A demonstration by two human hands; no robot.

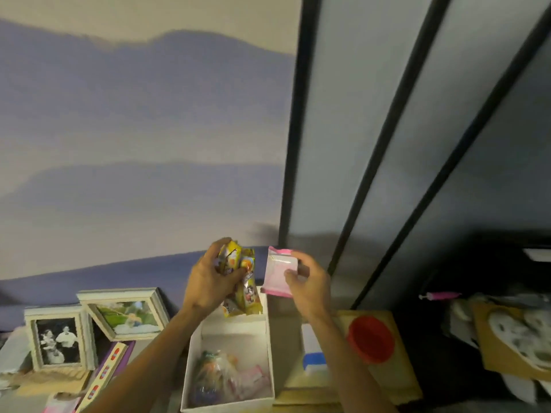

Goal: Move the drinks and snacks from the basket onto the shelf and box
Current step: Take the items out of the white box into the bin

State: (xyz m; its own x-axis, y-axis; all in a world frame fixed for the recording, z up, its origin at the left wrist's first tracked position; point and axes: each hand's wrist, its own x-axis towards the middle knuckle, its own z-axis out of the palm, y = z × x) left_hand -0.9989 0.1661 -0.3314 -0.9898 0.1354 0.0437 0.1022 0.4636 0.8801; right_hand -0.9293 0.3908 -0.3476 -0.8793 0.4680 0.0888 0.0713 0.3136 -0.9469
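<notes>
My left hand [208,278] grips a bunch of yellow snack packets [243,281] above the far end of a white open box [268,338]. My right hand [307,281] pinches a pink and white snack packet [278,271] just to the right of the yellow ones, over the box's far right corner. Inside the box lie several wrapped snacks [223,377], among them a clear bag of coloured sweets and a pink packet. The basket is not in view.
Two framed photos [59,338] [125,314] lean at the left with a long flat purple-edged package [104,374] beside them. Right of the box stand a white and blue item [313,350] and a red lid [371,338] on a tan surface. Dark-framed panels [387,144] rise behind.
</notes>
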